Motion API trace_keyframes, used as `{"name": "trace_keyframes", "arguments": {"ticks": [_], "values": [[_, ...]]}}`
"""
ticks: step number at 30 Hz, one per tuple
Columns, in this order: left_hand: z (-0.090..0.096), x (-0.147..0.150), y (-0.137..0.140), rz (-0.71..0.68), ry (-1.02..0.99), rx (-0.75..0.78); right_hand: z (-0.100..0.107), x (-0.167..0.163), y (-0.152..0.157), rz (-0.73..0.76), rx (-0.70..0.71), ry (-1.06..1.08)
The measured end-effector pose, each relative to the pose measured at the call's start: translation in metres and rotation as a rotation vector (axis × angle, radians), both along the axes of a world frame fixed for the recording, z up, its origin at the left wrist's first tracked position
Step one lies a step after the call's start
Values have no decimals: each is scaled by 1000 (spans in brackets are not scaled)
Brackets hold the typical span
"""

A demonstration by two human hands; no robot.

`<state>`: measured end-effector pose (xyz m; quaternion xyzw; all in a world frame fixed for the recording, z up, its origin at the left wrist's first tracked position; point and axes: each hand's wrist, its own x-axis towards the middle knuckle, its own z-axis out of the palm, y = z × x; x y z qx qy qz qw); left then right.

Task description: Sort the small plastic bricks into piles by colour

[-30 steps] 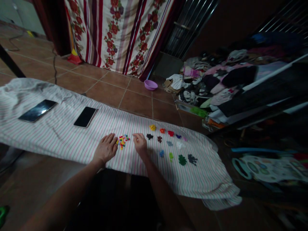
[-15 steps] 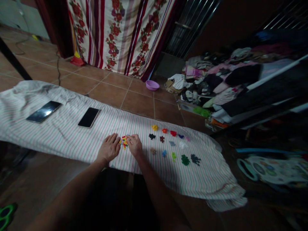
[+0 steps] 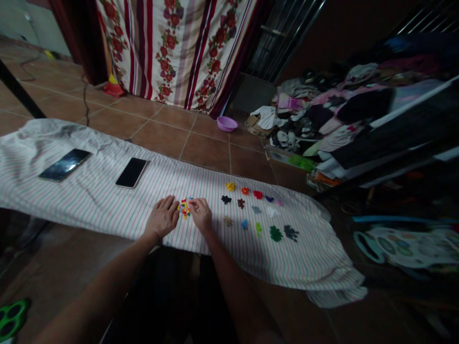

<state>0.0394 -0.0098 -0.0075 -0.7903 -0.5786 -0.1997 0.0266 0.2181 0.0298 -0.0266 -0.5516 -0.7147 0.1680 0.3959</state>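
Observation:
A small heap of mixed-colour pieces (image 3: 184,209), mostly yellow and red, lies on the striped cloth (image 3: 172,172) between my hands. My left hand (image 3: 163,217) rests flat at the heap's left edge, fingers stretched out. From the right, my right hand (image 3: 201,214) reaches to the heap with thumb and fingertips pinched together; what sits between them is too small to make out. Sorted by colour, several little piles spread to the right, among them a yellow pile (image 3: 230,187), a black pile (image 3: 226,199), a red pile (image 3: 257,195) and a dark green pile (image 3: 276,233).
Two phones, a dark phone (image 3: 132,172) and a shiny phone (image 3: 65,165), lie on the cloth to the left. Beyond it, a purple basin (image 3: 227,124) stands on the tiled floor before a flowered curtain (image 3: 179,52). Clothes (image 3: 322,105) are heaped at the right.
My right hand's fingertips have shifted slightly at the heap's right side. My left hand stays flat beside it. The view has tilted a little.

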Motion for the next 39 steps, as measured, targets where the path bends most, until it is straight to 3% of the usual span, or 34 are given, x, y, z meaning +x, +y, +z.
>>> {"name": "trace_keyframes", "arguments": {"ticks": [7,17,25,29,35,39], "values": [[1,0,0,2,-6,-8,0,-1,0,-36,16,91],[-2,-1,0,-14,3,-18,-13,2,6,-208,-83,382],[-3,-1,1,-7,3,-10,-9,1,3,-287,-52,360],[-4,-1,1,-10,4,-2,-2,-1,-1,-256,-59,292],[-6,-2,1,-7,-14,11,1,0,-2,-87,-144,302],[-7,-2,2,-7,-14,15,-2,2,0,-87,-158,321]]}}
